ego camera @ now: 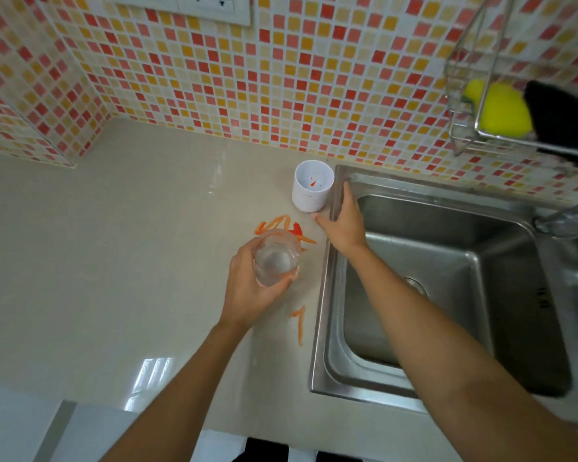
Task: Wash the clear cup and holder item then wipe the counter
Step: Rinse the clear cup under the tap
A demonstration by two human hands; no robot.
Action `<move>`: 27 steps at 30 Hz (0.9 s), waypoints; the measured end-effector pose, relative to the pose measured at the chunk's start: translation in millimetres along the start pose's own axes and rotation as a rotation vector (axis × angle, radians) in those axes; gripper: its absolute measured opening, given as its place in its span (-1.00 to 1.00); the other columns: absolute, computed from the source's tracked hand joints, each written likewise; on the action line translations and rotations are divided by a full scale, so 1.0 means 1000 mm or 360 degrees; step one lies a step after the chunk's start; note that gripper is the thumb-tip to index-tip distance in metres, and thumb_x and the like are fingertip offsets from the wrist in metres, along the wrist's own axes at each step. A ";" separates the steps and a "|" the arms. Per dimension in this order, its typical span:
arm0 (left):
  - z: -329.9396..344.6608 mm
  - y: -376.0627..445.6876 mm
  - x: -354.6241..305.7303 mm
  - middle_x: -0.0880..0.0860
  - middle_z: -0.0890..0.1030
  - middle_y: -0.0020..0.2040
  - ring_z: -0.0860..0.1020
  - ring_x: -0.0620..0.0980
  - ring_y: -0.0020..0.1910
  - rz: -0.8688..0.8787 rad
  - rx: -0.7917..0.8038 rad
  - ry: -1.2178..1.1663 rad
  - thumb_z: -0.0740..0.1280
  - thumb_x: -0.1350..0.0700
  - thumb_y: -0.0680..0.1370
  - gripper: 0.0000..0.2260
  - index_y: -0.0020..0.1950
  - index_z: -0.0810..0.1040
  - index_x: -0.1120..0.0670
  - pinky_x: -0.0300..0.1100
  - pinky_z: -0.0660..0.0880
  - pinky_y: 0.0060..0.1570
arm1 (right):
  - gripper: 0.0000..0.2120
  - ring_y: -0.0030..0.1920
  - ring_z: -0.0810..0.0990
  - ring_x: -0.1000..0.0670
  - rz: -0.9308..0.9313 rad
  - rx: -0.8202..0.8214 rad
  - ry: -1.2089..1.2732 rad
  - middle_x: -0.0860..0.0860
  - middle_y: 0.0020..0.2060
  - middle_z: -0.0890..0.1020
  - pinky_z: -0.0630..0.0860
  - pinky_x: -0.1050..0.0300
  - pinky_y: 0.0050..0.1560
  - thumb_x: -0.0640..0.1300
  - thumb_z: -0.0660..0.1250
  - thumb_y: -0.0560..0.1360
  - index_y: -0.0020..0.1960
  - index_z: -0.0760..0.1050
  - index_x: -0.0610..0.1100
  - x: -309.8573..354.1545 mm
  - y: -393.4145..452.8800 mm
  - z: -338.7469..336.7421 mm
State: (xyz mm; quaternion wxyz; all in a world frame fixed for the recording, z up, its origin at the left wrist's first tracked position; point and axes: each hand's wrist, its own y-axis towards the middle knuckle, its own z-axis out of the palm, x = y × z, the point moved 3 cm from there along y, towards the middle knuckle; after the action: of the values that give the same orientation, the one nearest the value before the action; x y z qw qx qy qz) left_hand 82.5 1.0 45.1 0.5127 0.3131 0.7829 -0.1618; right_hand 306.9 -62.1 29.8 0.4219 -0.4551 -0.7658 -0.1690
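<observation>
Left hand [251, 288] grips the clear cup [277, 258] over the orange smears [282, 226] near the surface's sink-side edge; carry it level. Beyond, right hand [342, 221], fingers straight, rests on the sink [334, 295] rim, beside the white holder [312, 190].

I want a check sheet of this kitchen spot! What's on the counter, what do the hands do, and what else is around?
Surface: beige counter with orange-red smears and a streak beside the sink.
Job's things: clear cup held above the smears; white holder upright by the sink corner, red marks inside.
Clutter: nothing seen.
Hands: left hand grips the clear cup; right hand rests on the sink rim, next to the holder.
Cables: nothing seen.
Surroundings: steel sink, mosaic tile wall, wall socket, wire rack holding a yellow sponge.
</observation>
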 end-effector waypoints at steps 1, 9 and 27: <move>0.002 -0.002 -0.012 -0.48 0.47 0.12 0.45 -0.43 0.14 0.0045 0.0013 -0.0013 0.62 0.08 0.28 -0.38 0.20 0.40 -0.22 -0.49 0.36 0.11 | -0.15 0.51 0.18 -0.10 -0.0009 -0.0044 -0.0079 -0.07 0.54 0.18 0.20 -0.04 0.46 -0.04 0.43 0.49 0.58 -0.01 -0.10 -0.004 -0.013 -0.012; 0.047 -0.033 -0.042 -0.14 0.52 0.24 0.49 -0.12 0.22 0.0005 0.0185 -0.0018 0.58 -0.16 0.28 -0.28 0.36 0.37 -0.09 0.03 0.50 0.21 | -0.47 0.54 0.10 -0.08 -0.0062 -0.0091 -0.0458 -0.11 0.55 0.15 0.05 0.07 0.49 -0.02 0.02 0.67 0.57 0.03 -0.19 -0.088 -0.123 -0.081; 0.212 -0.099 -0.070 -0.01 0.41 0.29 0.40 -0.05 0.27 0.0065 0.0572 0.0438 0.60 0.00 0.29 -0.24 0.39 0.30 0.02 -0.06 0.45 0.28 | -0.36 0.56 -0.15 -0.05 0.0355 0.0363 -0.1197 -0.10 0.57 -0.05 -0.17 -0.08 0.54 0.16 -0.21 0.64 0.58 -0.11 -0.22 -0.253 -0.229 -0.200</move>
State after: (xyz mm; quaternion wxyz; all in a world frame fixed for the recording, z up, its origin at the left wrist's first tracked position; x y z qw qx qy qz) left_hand 185.4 -217.7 12.5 0.3404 0.4344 0.7975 -0.2440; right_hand 271.3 -451.9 -26.7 0.1760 -0.5156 -0.8265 0.1419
